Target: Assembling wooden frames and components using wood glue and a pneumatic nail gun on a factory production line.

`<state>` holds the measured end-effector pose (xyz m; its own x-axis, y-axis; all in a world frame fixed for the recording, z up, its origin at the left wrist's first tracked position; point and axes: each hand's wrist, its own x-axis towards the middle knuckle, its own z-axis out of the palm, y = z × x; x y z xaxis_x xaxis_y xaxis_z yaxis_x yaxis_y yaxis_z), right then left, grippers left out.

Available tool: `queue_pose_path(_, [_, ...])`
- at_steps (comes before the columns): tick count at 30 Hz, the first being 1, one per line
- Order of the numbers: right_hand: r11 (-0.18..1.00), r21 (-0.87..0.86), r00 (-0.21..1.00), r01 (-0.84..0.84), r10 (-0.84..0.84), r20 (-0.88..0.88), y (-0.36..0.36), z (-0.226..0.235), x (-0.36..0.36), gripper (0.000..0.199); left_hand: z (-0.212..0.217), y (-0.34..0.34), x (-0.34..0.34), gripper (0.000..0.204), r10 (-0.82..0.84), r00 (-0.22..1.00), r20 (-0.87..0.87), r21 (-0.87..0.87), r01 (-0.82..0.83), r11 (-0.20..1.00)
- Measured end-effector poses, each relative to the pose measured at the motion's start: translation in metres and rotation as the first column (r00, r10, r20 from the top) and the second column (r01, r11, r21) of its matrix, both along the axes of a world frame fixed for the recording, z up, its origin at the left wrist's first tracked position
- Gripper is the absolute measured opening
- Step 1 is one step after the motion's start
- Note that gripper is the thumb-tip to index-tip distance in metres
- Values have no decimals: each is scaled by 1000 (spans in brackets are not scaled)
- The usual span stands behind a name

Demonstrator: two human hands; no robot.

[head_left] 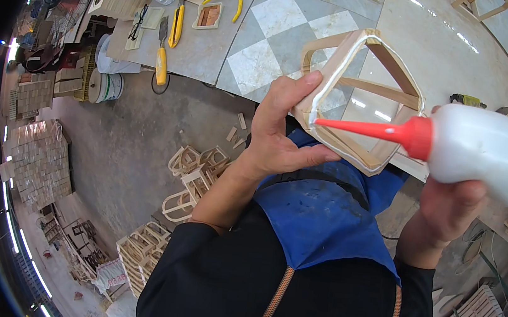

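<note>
While the left hand (276,133) grips the wooden frame (363,99), right fingers (451,202) clasp the glue bottle (483,152), which hides their tips.

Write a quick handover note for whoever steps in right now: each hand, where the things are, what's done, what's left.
Left hand: grips the hexagonal wooden frame at its lower left edge, held up over the tiled table.
Right hand: holds the white glue bottle, red nozzle tip at the frame's left rim.
Done: a white glue bead shows along the upper and left rim.
Left: the rest of the rim, as far as visible.
</note>
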<state>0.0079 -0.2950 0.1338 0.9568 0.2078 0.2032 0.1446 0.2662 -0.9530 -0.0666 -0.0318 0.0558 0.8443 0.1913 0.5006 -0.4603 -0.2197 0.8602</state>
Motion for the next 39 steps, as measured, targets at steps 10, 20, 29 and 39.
queue_pose_path(10, [725,581,587,370,303,-751,34,-65,104,56,-13,18,-7,103,264,959,-105,-336,-284,898])
queue_pose_path(20, [525,691,466,497,509,-723,90,-155,180,65,-4,16,1,96,262,962,-73,-281,-272,920])
queue_pose_path(29, [788,-502,901,-356,147,-408,-25,-83,81,32,-6,20,-1,97,278,955,-104,-270,-296,916])
queue_pose_path(39, [138,-987,911,84,390,132,-87,-95,27,27,4,16,16,40,188,981,-54,-225,-196,955])
